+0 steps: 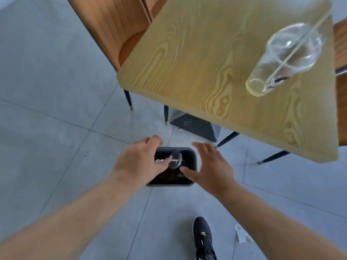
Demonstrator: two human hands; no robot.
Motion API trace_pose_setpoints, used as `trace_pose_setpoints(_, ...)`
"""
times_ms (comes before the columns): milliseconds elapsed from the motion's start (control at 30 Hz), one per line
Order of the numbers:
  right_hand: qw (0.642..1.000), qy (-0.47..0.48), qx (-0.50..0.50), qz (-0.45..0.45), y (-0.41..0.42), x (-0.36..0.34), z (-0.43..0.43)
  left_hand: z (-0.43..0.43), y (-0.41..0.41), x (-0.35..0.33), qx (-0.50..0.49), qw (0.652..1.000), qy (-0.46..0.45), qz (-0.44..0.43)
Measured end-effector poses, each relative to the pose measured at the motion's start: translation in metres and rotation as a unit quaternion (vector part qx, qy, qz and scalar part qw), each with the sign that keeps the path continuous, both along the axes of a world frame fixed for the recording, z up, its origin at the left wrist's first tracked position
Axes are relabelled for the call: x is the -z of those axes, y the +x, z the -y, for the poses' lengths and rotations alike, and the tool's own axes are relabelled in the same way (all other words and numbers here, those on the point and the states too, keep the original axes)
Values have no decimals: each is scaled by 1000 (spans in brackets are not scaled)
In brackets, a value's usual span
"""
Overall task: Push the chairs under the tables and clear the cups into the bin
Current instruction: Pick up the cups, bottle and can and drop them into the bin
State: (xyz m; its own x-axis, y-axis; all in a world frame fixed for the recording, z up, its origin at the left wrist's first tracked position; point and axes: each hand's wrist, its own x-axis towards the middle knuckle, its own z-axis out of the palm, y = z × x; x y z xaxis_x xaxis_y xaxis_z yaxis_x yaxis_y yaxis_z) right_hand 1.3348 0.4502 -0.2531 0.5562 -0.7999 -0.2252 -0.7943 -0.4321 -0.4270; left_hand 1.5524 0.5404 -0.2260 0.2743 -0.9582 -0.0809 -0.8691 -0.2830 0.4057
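A black bin point(194, 156) stands on the grey floor just in front of me. A clear plastic cup with a straw point(176, 160) is over the bin's opening, between my hands. My left hand point(139, 162) hovers at the bin's left rim with fingers spread and its thumb tip beside the cup's straw. My right hand point(210, 166) is open over the right rim, palm turned inward. A second clear lidded cup with a straw point(287, 59) stands on the wooden table point(197, 59) near its right edge. An orange chair point(116, 29) sits tucked against the table's far left side.
Another orange chair point(341, 53) shows at the right frame edge. The table's dark base point(195, 126) and thin black chair legs point(128, 97) stand behind the bin. My black shoe point(203, 239) is below the bin, and a paper scrap point(242, 234) lies to its right.
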Motion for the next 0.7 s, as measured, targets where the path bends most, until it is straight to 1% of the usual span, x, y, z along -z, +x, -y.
trace_pose_setpoints(133, 999, -22, 7, 34, -26, -122, 8, 31, -8, -121, 41, 997, -65, -26)
trace_pose_setpoints(200, 995, -85, 19, 56, -43, -186, 29, 60, -14, -183, 65, 994, -81, -28)
trace_pose_setpoints(267, 983, -153, 47, 85, -60, -242, 60, 94, -23, -234, 74, 995, -62, -33)
trace_pose_setpoints(367, 971, -197, 93, 95, -86, -297, 118, 145, -43, -279, 91, 995, -28, -37)
trace_pose_setpoints(433, 971, -193, 113, 83, -102, -310, 161, 177, -61, -289, 107, 993, -7, -37)
trace_pose_setpoints(500, 974, -178, 122, 72, -114, -307, 203, 205, -82, -285, 110, 993, 17, -41)
trace_pose_setpoints(600, 984, -135, 113, 36, -124, -282, 259, 237, -107, -259, 107, 990, 73, -54)
trace_pose_setpoints(700, 992, -73, 106, 4, -125, -249, 300, 258, -123, -228, 109, 989, 80, -52)
